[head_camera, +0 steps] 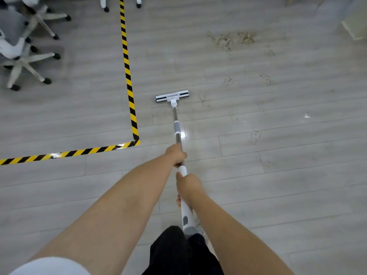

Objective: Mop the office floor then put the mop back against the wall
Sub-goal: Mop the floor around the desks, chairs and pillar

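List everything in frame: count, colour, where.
mop: one, white and grey with a metal pole, head flat on the floor at centre
floor: one, grey wood-look planks, all over
hazard tape: one L-shaped line, yellow and black, left of the mop
office chairs: at least three, white bases with black casters, top left and top edge, cut off
debris patch: one, tan, upper right
speck clusters: several, dark, right of the mop head
white object: one, top right edge, unclear
trousers: black, bottom centre
sleeve: white, bottom left
left hand: grips the metal pole
right hand: grips the white handle, nearer the body
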### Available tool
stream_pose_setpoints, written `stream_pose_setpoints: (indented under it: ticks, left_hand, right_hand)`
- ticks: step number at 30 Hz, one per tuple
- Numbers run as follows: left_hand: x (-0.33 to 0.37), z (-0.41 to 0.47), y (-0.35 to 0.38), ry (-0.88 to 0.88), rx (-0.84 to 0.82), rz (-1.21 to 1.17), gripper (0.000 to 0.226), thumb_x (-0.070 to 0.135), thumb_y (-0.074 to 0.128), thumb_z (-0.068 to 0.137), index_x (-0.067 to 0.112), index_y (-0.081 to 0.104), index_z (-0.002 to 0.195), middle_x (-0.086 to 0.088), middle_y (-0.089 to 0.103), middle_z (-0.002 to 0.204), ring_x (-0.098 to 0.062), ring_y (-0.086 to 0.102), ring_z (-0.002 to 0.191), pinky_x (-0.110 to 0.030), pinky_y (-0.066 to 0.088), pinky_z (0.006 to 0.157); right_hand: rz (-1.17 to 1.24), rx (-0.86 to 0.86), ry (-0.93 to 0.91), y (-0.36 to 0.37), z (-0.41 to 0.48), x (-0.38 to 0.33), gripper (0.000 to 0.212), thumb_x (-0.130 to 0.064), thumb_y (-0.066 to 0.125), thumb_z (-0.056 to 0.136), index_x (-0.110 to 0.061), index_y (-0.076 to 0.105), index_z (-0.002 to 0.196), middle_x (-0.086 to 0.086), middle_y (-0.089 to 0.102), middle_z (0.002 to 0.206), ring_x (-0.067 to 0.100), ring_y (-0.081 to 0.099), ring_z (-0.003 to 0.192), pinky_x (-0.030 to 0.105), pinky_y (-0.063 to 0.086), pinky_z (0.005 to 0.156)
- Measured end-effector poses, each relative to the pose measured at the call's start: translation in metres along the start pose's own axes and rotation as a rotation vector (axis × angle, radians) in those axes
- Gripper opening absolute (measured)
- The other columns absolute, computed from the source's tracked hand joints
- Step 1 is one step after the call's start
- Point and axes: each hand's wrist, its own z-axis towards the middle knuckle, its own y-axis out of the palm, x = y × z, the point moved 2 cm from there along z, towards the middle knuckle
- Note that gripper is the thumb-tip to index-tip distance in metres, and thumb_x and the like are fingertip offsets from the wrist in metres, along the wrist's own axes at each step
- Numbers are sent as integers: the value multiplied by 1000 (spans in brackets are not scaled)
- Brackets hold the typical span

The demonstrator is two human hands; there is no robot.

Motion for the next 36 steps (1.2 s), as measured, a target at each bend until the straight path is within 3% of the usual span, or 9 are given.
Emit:
stream_pose_setpoints:
  ticks: [5,8,11,14,19,25,29,33,36]
  left_hand:
    - [34,52,-49,-25,7,-58,32,20,64,92,3,59,118,-18,67,108,-27,66,75,-29,49,46]
    - [64,78,-65,-41,-61,-134,31,15,67,90,-2,58,115,-19,68,104,-26,67,70,-30,53,44]
    - [96,88,-62,-58,-193,-250,31,7,65,88,-4,57,116,-21,69,96,-29,70,69,-34,59,51]
    - [119,94,-45,-80,-256,-326,33,6,61,86,-4,56,116,-22,69,97,-32,71,71,-37,60,53]
    - [136,115,-51,-221,-133,-519,24,9,51,93,3,51,115,-10,60,83,-20,63,55,-28,52,52]
    - [157,132,-79,-233,8,-514,20,7,41,96,5,57,109,-10,60,81,-14,52,49,-20,42,42]
    - [184,132,-100,-215,31,-536,25,6,42,93,3,59,112,-8,59,67,-16,53,50,-22,45,52]
    - [216,137,-126,-166,22,-560,25,8,40,94,6,54,115,-7,61,71,-14,55,50,-22,45,52]
    - [245,150,-144,-132,26,-572,28,6,42,93,3,56,117,-9,63,76,-14,56,47,-22,48,53]
  right_hand:
    - [-38,-1,53,-3,26,-81,38,-44,45,105,-7,53,110,10,59,71,20,52,41,19,42,34]
    - [-145,64,36,-24,40,-117,43,-46,45,104,-4,54,113,11,62,72,21,55,49,24,43,43]
    - [-356,119,57,-58,48,-141,41,-46,43,104,-6,51,100,8,60,58,20,55,47,28,41,49]
    - [-387,147,59,-89,45,-154,37,-40,44,102,-7,50,87,6,57,50,18,53,43,26,40,47]
    - [-181,-22,136,-96,42,-175,14,-20,50,97,-10,50,87,8,51,61,19,46,48,27,42,53]
    - [-424,-62,3,-95,25,-214,26,-3,42,93,-7,51,69,9,58,62,27,58,70,34,54,80]
    - [-474,-25,-69,-112,12,-247,19,2,37,84,-6,51,75,4,55,43,21,54,53,31,52,69]
    - [-470,31,-87,-120,6,-279,14,3,38,83,-5,49,80,6,55,43,22,55,50,29,50,63]
    - [-398,52,-117,-131,7,-303,13,3,37,82,-4,48,82,14,60,57,28,56,52,31,50,64]
